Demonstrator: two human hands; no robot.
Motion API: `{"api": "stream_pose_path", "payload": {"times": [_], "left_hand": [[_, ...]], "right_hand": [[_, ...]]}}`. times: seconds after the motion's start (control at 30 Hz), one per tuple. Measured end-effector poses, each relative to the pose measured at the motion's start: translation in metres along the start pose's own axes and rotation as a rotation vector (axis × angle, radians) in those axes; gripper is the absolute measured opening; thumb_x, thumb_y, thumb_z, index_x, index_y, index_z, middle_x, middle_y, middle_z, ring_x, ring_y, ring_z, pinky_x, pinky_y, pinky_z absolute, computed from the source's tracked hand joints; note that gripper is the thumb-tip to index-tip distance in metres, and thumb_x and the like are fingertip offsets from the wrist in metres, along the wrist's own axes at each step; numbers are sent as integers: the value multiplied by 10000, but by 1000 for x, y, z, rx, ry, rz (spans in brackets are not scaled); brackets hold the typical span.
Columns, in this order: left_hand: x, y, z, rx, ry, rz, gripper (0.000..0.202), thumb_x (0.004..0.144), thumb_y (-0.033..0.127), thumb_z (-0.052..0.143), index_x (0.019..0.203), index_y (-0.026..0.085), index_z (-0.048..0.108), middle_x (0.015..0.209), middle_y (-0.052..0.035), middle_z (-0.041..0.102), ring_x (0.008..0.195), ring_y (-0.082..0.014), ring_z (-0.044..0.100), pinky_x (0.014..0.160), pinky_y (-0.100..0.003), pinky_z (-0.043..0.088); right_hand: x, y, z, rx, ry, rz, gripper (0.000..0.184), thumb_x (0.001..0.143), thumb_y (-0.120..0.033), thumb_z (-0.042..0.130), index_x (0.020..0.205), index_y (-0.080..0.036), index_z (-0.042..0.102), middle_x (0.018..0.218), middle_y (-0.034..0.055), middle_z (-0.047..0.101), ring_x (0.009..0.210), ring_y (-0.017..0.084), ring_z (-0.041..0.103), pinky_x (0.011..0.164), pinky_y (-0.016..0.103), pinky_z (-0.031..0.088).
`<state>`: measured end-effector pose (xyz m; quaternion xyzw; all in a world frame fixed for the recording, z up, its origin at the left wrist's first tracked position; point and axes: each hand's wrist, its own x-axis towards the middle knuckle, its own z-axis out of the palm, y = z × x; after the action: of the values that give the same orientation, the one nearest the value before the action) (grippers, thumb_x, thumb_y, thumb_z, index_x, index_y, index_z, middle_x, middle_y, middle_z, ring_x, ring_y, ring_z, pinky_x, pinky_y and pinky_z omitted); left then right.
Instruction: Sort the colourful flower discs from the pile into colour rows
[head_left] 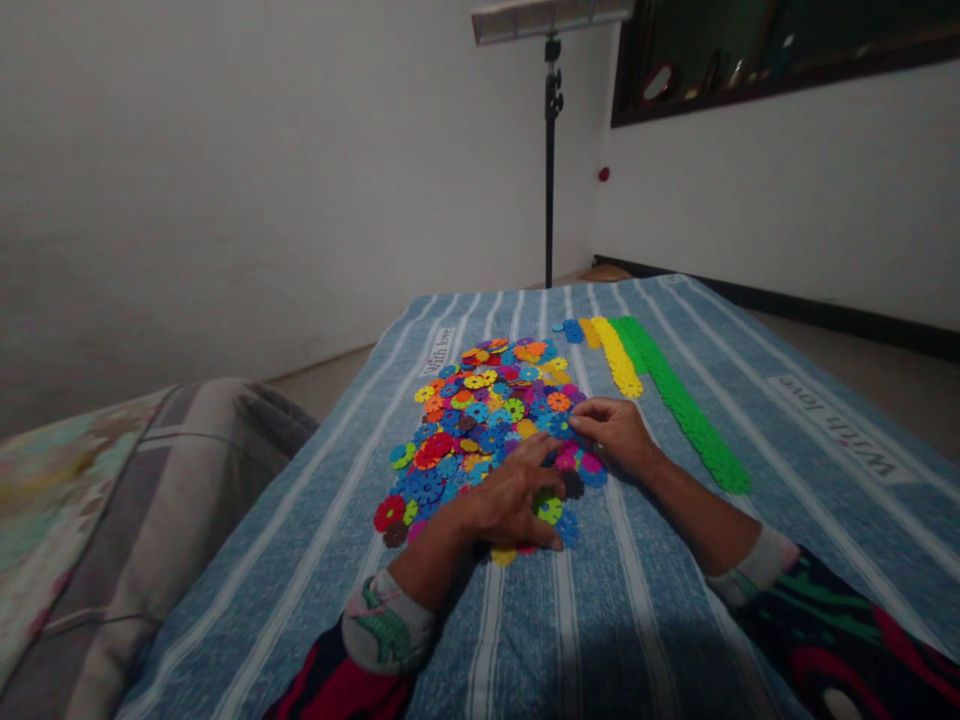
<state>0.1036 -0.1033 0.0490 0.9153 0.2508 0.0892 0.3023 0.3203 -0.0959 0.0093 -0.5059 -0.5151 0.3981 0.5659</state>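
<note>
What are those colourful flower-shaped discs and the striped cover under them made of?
The discs look like thin moulded plastic: solid bright colours and repeated notched rims, though the dim light leaves their gloss uncertain. The striped cover seems to be woven fabric, perhaps cotton, with a matte, flecked blue surface.

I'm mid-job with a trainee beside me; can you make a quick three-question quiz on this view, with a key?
1. True or false: the long green row reaches nearer the camera than the yellow row.
2. Which is nearer the yellow row? A) left hand B) right hand
3. Fill in: the blue cloth under the mixed pile of discs carries white ____.

Key: 1 true; 2 B; 3 stripes.
</note>
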Motion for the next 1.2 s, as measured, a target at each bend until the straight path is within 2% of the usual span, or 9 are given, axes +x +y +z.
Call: {"api": "stream_pose_path", "payload": {"times": [0.17,0.27,0.37,0.5,0.67,0.77,0.93,1.2], "left_hand": [[2,0,5,96,-66,41,522,605,530,839,1018,224,744,1578,-109,357,1452,-453,237,1171,-618,194],[4,-3,5,123,-60,45,506,622,445,850,1053,207,732,1561,-129,379,1451,-441,248,1162,-598,240],[5,-9,4,73,34,37,389,636,293,844,998,205,731,1490,-122,475,1424,-378,337,1152,-530,305],[8,-25,5,-107,246,-14,124,684,194,775,790,170,716,1320,-130,621,1284,-298,525,1090,-440,401],[13,-45,7,-275,524,-98,57,713,221,714,756,186,725,1091,-95,732,1072,-248,658,994,-406,476],[16,-48,5,-325,627,-118,77,726,261,689,734,198,733,1009,-79,756,1004,-237,680,967,-399,494],[16,-42,-2,-399,707,-150,150,759,303,659,790,204,768,901,-54,767,924,-217,690,914,-361,515],[16,-27,-2,-563,721,-255,173,701,329,726,764,181,790,750,-37,744,728,-180,653,747,-309,508]], "right_hand": [[-1,-1,2,-5,3,-7,237,610,-382,750,652,-161,677,524,-29,592,469,95,478,458,228,392],[-1,0,3,-5,15,-4,254,603,-398,756,643,-159,683,524,-21,598,471,100,481,457,233,388],[-2,2,2,1,20,0,274,599,-418,764,650,-159,691,542,-11,615,472,103,488,456,238,389],[-2,0,2,15,21,24,296,578,-432,786,652,-161,694,525,-13,603,465,106,487,451,240,391],[-4,-4,4,60,13,50,313,556,-436,809,638,-160,685,524,-13,599,465,106,487,456,244,395],[-5,-5,5,74,9,64,306,551,-422,816,636,-158,685,522,-16,597,466,106,489,460,245,393],[-4,-2,6,87,-5,52,299,571,-422,808,648,-162,683,522,-17,599,469,109,495,462,246,399],[-10,-7,17,48,-117,20,205,630,-361,751,670,-169,692,580,-16,632,529,117,536,538,257,428]]}}
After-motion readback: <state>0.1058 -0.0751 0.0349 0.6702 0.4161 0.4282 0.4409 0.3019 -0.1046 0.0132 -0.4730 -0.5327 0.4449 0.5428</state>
